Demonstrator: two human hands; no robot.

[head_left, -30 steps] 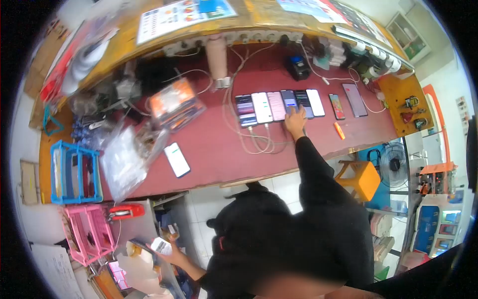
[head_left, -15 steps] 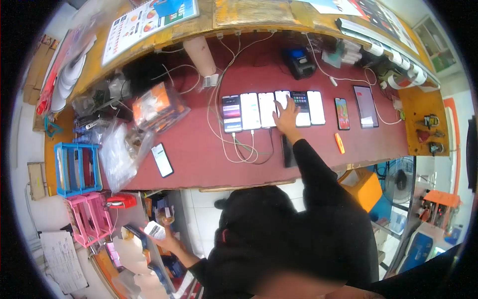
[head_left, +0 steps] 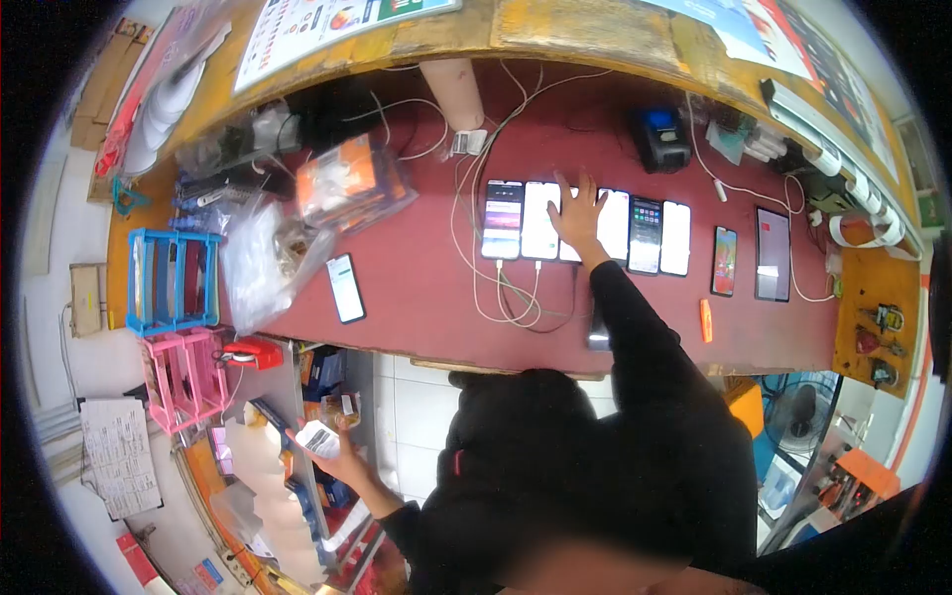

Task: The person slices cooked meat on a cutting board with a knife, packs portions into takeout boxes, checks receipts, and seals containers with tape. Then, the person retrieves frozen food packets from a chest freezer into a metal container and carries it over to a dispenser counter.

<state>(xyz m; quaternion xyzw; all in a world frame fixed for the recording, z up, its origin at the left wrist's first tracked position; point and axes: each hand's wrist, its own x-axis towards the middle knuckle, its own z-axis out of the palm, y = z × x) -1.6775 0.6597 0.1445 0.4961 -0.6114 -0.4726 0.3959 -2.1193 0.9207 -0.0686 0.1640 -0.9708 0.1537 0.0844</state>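
Note:
My right hand (head_left: 580, 216) lies over a row of lit phones with its fingers spread, covering part of the third phone (head_left: 570, 251) from the left; whether it touches the glass I cannot tell. Left of it are a phone with a purple picture (head_left: 504, 220) and a white-screened phone (head_left: 535, 223), both with cables at their lower ends. To its right lie a white-screened phone (head_left: 615, 226), a dark-screened phone (head_left: 645, 236) and another white phone (head_left: 675, 239). Low on the left, my left hand (head_left: 344, 462) is closed on a small white packet with dark print (head_left: 318, 439).
A lone phone (head_left: 346, 289) lies left, beside plastic bags (head_left: 263, 263). A colourful-screened phone (head_left: 724, 262), a tablet (head_left: 773, 255) and an orange marker (head_left: 706, 320) lie right. A black-and-blue device (head_left: 659, 139) stands behind. Blue (head_left: 174, 283) and pink (head_left: 186, 382) racks flank the left edge.
My right hand has moved left along the row, from the fourth phone to around the third. My left hand keeps the white packet. The whole view has shifted.

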